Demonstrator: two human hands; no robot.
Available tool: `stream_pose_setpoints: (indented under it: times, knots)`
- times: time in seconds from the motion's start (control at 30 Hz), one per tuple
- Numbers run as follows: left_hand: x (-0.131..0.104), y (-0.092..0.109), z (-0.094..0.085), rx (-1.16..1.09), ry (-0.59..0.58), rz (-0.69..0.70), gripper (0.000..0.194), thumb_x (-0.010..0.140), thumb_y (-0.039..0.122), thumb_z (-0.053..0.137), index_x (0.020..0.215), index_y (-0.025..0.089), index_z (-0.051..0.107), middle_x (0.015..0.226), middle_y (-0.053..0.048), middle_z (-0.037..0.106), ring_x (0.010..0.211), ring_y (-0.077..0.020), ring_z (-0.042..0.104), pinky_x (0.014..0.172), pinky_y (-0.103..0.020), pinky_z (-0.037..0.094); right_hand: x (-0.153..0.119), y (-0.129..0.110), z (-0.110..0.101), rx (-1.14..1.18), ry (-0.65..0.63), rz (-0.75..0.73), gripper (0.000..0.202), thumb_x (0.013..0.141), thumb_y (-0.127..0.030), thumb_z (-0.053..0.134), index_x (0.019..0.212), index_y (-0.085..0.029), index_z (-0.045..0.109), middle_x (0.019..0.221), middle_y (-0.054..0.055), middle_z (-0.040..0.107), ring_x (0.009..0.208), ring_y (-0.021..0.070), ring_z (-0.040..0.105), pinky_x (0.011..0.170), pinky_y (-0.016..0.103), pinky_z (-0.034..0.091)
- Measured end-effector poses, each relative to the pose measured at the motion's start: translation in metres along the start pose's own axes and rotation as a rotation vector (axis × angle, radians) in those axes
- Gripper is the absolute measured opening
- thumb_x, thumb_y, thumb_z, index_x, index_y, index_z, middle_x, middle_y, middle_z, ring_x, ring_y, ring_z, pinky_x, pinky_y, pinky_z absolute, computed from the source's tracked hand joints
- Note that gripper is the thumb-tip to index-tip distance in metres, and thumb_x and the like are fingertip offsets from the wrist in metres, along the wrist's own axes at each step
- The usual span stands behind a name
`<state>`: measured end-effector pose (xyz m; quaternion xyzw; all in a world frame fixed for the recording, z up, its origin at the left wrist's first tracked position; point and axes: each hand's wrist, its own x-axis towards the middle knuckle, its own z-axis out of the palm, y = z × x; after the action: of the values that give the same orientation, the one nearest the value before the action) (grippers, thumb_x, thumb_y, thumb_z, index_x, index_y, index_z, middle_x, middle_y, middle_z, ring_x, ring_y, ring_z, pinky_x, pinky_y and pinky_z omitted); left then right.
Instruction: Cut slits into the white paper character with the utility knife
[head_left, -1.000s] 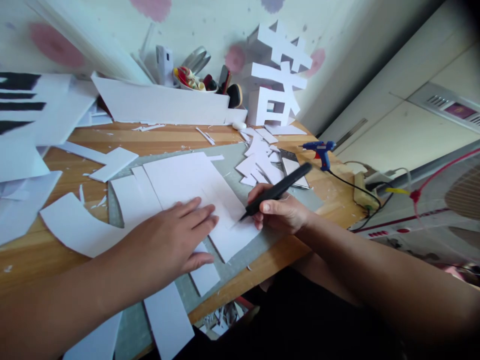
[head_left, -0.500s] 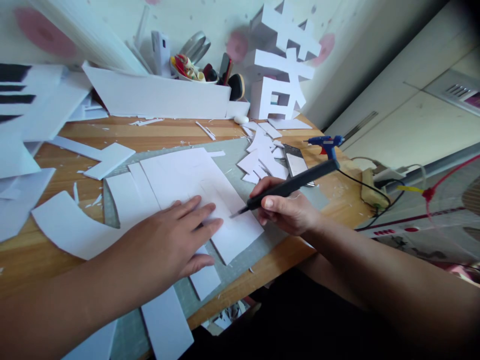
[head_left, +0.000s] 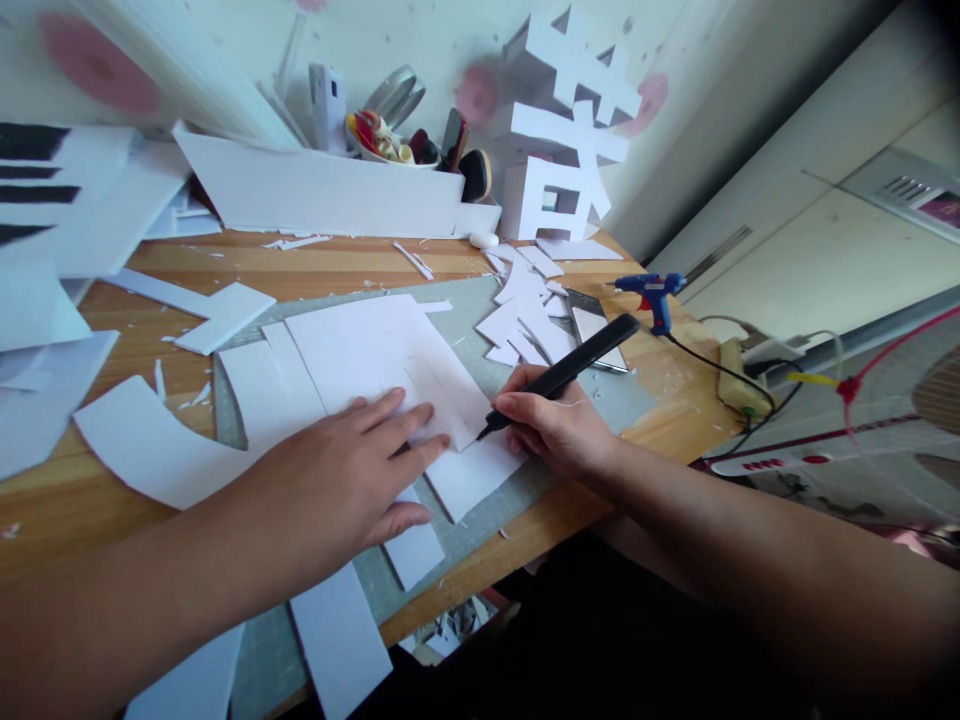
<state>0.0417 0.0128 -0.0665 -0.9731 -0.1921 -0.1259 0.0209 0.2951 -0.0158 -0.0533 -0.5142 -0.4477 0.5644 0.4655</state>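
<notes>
Fingers of the right hand are clenched round a black knife, pen-fashion, with its tip now down on the white sheet just beside the left hand's fingertips. Half a second ago the tip stood slightly lifted and further left over the sheet; now it sits at the near right part of the sheet, so a fresh stroke seems to be starting there.

From largest to smallest: the wooden bench carries everything, littered with white offcuts. On it lies a grey cutting mat, and on the mat the white sheet, stacked over other white pieces. The left hand lies flat on the sheet, fingers spread and released, gripping nothing, only pressing it down; it has stayed in the same place through the last second.

At the back stands a white cut-out character, beside a long white board leaning in front of a tub of tools. To the right of the mat is a heap of small white scraps, a steel ruler, and a blue glue gun with its black cord running off the bench edge.
</notes>
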Motion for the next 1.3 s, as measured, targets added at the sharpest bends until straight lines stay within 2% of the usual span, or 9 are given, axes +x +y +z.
stream_pose_setpoints:
  times: [0.27,0.53,0.8,1.03,1.3]
  knots:
    - [0.002,0.001,-0.001,0.021,-0.001,0.017,0.048,0.091,0.046,0.071,0.133,0.021,0.066,0.139,-0.015,0.066,0.125,-0.0435,0.063,0.095,-0.060,0.059,0.000,0.001,-0.002,-0.034,-0.006,0.002,0.031,0.069,-0.041,0.083,0.067,-0.021,0.059,0.037,-0.012,0.040,0.032,0.0056,0.033,0.035,0.021,0.032]
    - [0.002,0.001,-0.001,-0.005,-0.006,0.015,0.046,0.095,0.045,0.067,0.133,0.020,0.066,0.139,-0.016,0.066,0.126,-0.0446,0.063,0.096,-0.062,0.058,0.001,0.004,-0.004,-0.048,-0.002,0.011,0.033,0.068,-0.042,0.084,0.068,-0.021,0.059,0.041,-0.011,0.045,0.033,0.0054,0.035,0.034,0.021,0.037]
    - [0.001,0.002,-0.001,0.010,0.010,0.008,0.046,0.092,0.042,0.072,0.133,0.021,0.066,0.139,-0.015,0.066,0.126,-0.0422,0.062,0.097,-0.059,0.057,-0.002,0.000,0.000,0.000,0.017,0.005,0.031,0.067,-0.040,0.083,0.064,-0.021,0.059,0.037,-0.012,0.039,0.033,0.0059,0.036,0.037,0.021,0.041]
    - [0.002,0.002,-0.001,0.039,0.027,0.033,0.046,0.094,0.045,0.069,0.132,0.019,0.066,0.137,-0.017,0.067,0.124,-0.0432,0.064,0.094,-0.060,0.059,-0.002,0.001,-0.001,-0.040,0.011,0.013,0.032,0.068,-0.041,0.084,0.068,-0.021,0.060,0.040,-0.011,0.043,0.034,0.0055,0.036,0.038,0.021,0.037]
    - [0.001,0.003,-0.002,0.048,-0.009,0.048,0.049,0.087,0.037,0.077,0.134,0.025,0.066,0.139,-0.018,0.065,0.123,-0.0448,0.064,0.094,-0.063,0.059,-0.003,-0.006,-0.001,-0.130,-0.022,0.026,0.032,0.066,-0.041,0.085,0.070,-0.019,0.061,0.049,-0.006,0.058,0.039,0.0076,0.051,0.036,0.018,0.038]
